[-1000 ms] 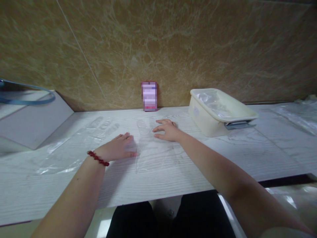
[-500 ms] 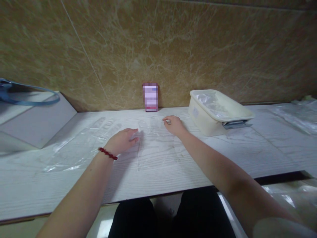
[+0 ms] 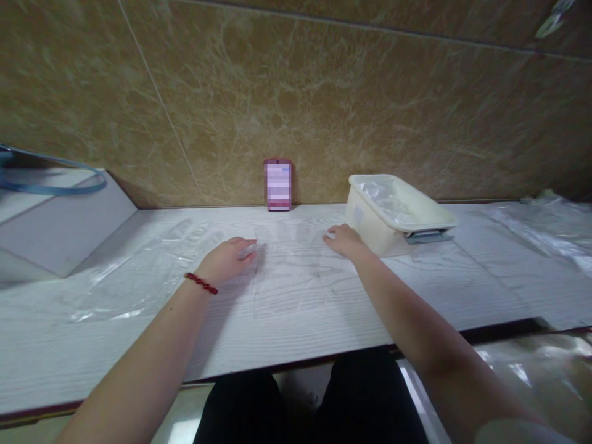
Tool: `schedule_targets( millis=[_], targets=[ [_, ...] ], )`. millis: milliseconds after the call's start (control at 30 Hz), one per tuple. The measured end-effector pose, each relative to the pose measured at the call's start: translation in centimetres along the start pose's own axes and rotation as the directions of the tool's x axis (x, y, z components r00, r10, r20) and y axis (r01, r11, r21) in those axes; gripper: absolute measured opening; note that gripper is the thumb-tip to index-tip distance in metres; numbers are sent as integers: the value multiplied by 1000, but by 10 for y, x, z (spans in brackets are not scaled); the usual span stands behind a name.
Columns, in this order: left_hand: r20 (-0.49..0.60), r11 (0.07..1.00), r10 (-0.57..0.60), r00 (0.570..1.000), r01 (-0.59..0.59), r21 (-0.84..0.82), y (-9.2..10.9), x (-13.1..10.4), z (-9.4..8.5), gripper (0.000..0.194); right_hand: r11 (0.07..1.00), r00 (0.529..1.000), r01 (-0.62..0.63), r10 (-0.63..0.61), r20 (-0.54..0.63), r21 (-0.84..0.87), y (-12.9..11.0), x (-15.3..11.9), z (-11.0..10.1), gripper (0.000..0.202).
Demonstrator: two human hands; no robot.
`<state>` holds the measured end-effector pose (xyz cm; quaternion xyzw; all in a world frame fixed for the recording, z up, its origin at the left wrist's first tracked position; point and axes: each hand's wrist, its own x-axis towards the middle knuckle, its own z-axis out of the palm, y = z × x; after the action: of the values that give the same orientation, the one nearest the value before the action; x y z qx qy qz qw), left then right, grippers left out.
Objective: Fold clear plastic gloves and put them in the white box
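A thin clear plastic glove [image 3: 287, 277] lies flat on the white wood-grain table, faint against it; its upper end shows finger-like lobes. My left hand [image 3: 229, 259], with a red bead bracelet [image 3: 200, 283] on the wrist, is at the glove's left edge, thumb and forefinger apart and nothing seen between them. Near its upper right edge is my right hand [image 3: 345, 239], fingers bent and a small gap between thumb and forefinger. Contact with the film is hard to make out. More clear plastic gloves [image 3: 139, 277] lie spread to the left, partly behind my left hand.
A cream plastic bin [image 3: 374, 228] holding clear plastic stands just beyond my right hand. A phone [image 3: 278, 185] leans on the brown marbled wall. At left sits a white angled box [image 3: 83, 228] with a blue strap [image 3: 60, 189]. Crumpled plastic [image 3: 546, 222] lies far right.
My right hand has moved right, from above the glove's upper part towards its right edge, near the bin. My left hand has stayed almost still. The view has shifted slightly.
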<state>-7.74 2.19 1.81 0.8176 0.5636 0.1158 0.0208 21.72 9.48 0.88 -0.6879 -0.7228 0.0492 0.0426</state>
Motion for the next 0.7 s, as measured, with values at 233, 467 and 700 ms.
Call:
schedule_targets(
  millis=[233,467,700],
  targets=[
    [7,1000,9,1000,-9,-2,-4,1,5,46,993,994,-37,48,-99,111,-14,-7,4,27],
    [28,999,-10,1000,11,-34,-6,1,6,48,972,985,81,-45,-166,220,-13,-6,10,14],
    [-33,997,-52,998,50,-65,12,1,-1,44,871,979,188,-130,-155,454,-15,-7,16,23]
  ],
)
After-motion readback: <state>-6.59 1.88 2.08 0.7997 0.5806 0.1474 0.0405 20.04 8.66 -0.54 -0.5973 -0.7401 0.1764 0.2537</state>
